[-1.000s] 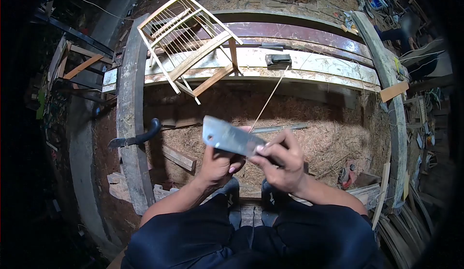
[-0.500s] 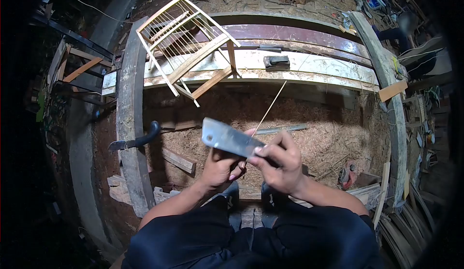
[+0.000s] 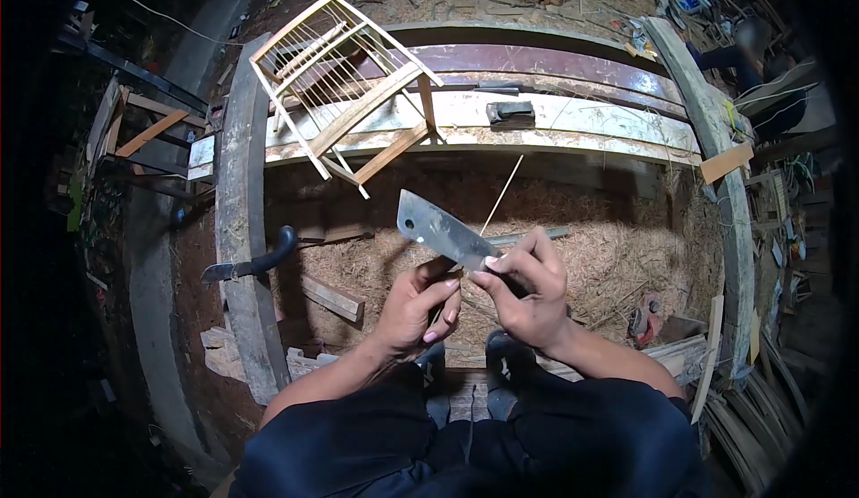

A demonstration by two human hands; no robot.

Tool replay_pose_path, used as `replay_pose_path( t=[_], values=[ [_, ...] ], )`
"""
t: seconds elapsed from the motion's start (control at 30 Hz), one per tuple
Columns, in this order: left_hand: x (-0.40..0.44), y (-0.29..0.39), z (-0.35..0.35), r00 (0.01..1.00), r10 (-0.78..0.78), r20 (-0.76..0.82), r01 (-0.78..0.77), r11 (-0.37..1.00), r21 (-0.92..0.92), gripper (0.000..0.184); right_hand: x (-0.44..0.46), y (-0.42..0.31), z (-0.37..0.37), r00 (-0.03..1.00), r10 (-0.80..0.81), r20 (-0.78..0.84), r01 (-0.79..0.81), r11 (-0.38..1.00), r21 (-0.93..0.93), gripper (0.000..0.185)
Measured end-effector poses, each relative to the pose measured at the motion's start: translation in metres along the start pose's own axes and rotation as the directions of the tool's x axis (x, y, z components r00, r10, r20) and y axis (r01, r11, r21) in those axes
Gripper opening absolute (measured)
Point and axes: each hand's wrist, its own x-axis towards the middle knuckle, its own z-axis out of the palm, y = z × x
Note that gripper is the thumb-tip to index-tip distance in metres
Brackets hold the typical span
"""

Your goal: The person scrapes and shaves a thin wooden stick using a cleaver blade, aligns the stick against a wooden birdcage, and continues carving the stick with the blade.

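Note:
My right hand is closed around the grip end of a cleaver, its blade slanting up to the left with a hole near the far corner. Below the blade, the fingers of my left hand are pinched on a thin wooden stick. The stick runs away from me behind the blade, and the part near my fingers is mostly hidden. Whether blade and stick touch, I cannot tell.
A wooden frame with thin rods leans on the white plank ahead, near a dark block-like tool. A dark-handled knife rests on the left beam. Shavings cover the ground. Another person sits at far right.
The cleaver has moved a little right and its blade has turned, with the tip higher. My right hand shifted slightly right and the stick's visible length is shorter.

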Motion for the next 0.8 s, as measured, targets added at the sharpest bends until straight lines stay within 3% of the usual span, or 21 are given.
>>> replay_pose_path(
  t=[0.07,0.13,0.2,0.23,0.33,0.37,0.4,0.53,0.6,0.7,0.8],
  values=[
    [-0.002,-0.001,0.005,0.994,0.018,-0.112,-0.018,1.000,0.004,0.047,-0.006,-0.008,0.000,0.991,-0.012,0.131,0.009,1.000,0.021,0.022],
    [-0.002,-0.003,0.004,0.992,-0.002,-0.125,-0.004,0.999,-0.045,0.048,-0.003,-0.009,0.000,0.991,-0.002,0.135,0.002,1.000,0.001,0.022],
    [-0.001,0.000,0.002,1.000,0.007,-0.026,-0.006,1.000,0.029,0.043,0.000,0.001,0.000,0.999,0.049,-0.018,-0.049,0.999,-0.007,0.021],
    [-0.002,0.000,0.000,1.000,0.013,0.016,-0.014,0.999,0.051,0.033,-0.002,-0.001,-0.001,0.999,0.029,0.026,-0.028,0.999,-0.031,0.021],
    [-0.003,0.000,-0.002,1.000,0.017,0.025,-0.016,1.000,-0.023,0.028,-0.007,-0.004,-0.001,0.992,0.054,0.114,-0.056,0.998,0.013,0.021],
    [-0.002,0.000,-0.002,0.999,0.013,0.036,-0.011,0.998,-0.056,0.026,-0.004,0.001,-0.001,0.998,0.059,0.034,-0.059,0.998,0.003,0.020],
    [-0.002,-0.001,-0.002,0.999,0.008,0.040,-0.006,0.998,-0.055,0.026,-0.001,0.000,-0.002,0.995,0.101,-0.019,-0.102,0.995,-0.008,0.020],
    [0.000,-0.003,-0.001,0.999,0.005,-0.039,-0.006,1.000,-0.014,0.032,-0.008,-0.001,-0.001,0.994,0.079,0.082,-0.082,0.996,0.028,0.020],
    [0.000,0.003,0.001,1.000,-0.023,0.002,0.022,0.994,0.105,0.037,-0.007,-0.001,-0.001,0.992,0.106,0.072,-0.109,0.993,0.038,0.020],
    [-0.001,0.007,0.000,0.999,-0.046,0.023,0.044,0.996,0.083,0.039,-0.005,0.002,-0.004,0.998,0.035,0.056,-0.035,0.999,-0.011,0.020],
    [-0.001,0.007,-0.004,0.994,-0.099,0.045,0.095,0.993,0.071,0.037,-0.004,0.004,-0.004,0.994,0.113,0.015,-0.113,0.993,0.025,0.019]
  ],
)
